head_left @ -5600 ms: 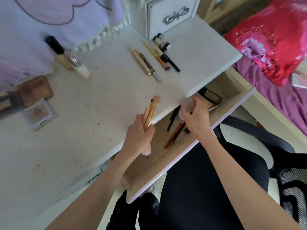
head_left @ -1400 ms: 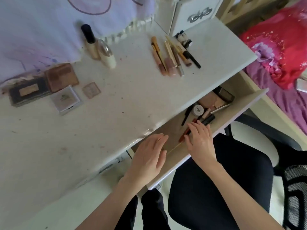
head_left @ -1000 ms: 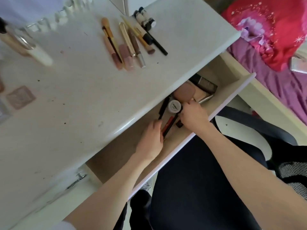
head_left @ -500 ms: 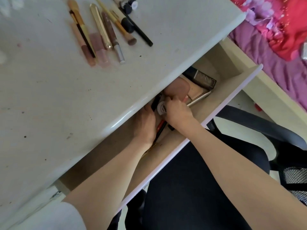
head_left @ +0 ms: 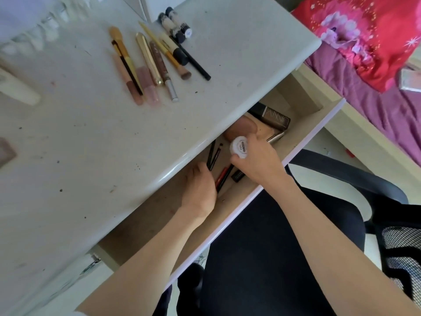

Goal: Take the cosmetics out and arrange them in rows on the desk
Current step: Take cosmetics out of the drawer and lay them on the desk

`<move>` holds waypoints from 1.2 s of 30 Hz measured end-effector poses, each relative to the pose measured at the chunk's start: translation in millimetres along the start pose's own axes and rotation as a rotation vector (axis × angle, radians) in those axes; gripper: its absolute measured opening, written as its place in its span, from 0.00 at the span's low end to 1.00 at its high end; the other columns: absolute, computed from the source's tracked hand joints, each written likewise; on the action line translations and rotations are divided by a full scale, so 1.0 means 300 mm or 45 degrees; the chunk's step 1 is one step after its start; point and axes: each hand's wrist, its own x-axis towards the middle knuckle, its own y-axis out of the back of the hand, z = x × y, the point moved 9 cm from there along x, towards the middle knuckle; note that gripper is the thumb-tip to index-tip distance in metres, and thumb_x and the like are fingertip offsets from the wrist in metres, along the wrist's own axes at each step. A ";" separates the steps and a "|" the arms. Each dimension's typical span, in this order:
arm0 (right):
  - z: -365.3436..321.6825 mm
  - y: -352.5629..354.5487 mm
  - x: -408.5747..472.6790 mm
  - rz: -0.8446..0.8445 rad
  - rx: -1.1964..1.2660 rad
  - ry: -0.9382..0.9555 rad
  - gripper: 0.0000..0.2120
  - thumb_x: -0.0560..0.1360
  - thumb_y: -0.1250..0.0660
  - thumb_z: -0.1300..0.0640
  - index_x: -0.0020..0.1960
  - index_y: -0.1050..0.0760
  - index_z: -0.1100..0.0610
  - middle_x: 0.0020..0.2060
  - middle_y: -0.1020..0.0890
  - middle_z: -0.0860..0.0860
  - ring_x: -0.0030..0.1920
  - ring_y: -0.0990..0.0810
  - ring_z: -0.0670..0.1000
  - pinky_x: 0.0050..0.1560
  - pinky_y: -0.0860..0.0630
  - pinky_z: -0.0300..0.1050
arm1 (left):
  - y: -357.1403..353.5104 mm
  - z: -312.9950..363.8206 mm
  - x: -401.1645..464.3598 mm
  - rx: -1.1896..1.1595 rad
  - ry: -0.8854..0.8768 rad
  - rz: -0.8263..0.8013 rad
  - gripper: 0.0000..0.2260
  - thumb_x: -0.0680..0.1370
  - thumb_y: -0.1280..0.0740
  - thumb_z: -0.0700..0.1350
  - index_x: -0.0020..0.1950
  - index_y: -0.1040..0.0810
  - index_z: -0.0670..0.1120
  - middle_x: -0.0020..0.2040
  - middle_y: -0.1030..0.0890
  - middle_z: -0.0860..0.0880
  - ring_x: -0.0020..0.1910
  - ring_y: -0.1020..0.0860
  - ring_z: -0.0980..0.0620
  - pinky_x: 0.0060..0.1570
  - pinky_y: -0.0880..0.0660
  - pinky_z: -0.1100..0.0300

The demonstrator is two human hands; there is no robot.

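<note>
1. The drawer [head_left: 303, 142] stands pulled out under the desk [head_left: 91, 137] edge, its near rim running beside the chair [head_left: 341, 179]; bare drawer floor lies left of the hands.
2. A row of brushes and tubes [head_left: 155, 62] lies on the far part of the desk, with bare top nearer.
3. The right hand [head_left: 257, 163] reaches into the drawer, fingers curled round a small white jar [head_left: 239, 148].
4. The left hand [head_left: 200, 190] reaches under the desk edge and pinches thin black pencils [head_left: 213, 155].
5. A red pencil [head_left: 222, 175] lies between the hands; a dark box [head_left: 272, 116] sits farther right.
</note>
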 end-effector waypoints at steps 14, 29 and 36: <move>-0.262 0.184 -0.051 0.659 0.481 0.149 0.25 0.71 0.30 0.48 0.58 0.28 0.66 0.49 0.24 0.60 0.50 0.28 0.56 0.49 0.27 0.48 | 0.471 -0.034 -0.181 -0.627 -0.073 0.262 0.08 0.82 0.49 0.45 0.56 0.33 0.47 0.46 0.29 0.52 0.41 0.28 0.60 0.39 0.33 0.79; -0.423 0.074 0.024 0.886 0.148 0.257 0.26 0.69 0.36 0.42 0.54 0.27 0.64 0.56 0.23 0.56 0.60 0.26 0.56 0.69 0.38 0.52 | 0.710 -0.235 0.132 -0.127 0.480 0.561 0.14 0.80 0.47 0.40 0.65 0.35 0.39 0.63 0.30 0.41 0.62 0.31 0.42 0.60 0.38 0.51; -0.422 0.078 0.027 0.909 0.126 0.262 0.26 0.69 0.36 0.41 0.54 0.26 0.63 0.56 0.23 0.56 0.59 0.26 0.55 0.69 0.38 0.51 | 0.713 -0.169 0.189 -0.143 0.246 0.561 0.17 0.80 0.45 0.41 0.68 0.36 0.39 0.63 0.33 0.39 0.61 0.32 0.41 0.59 0.36 0.52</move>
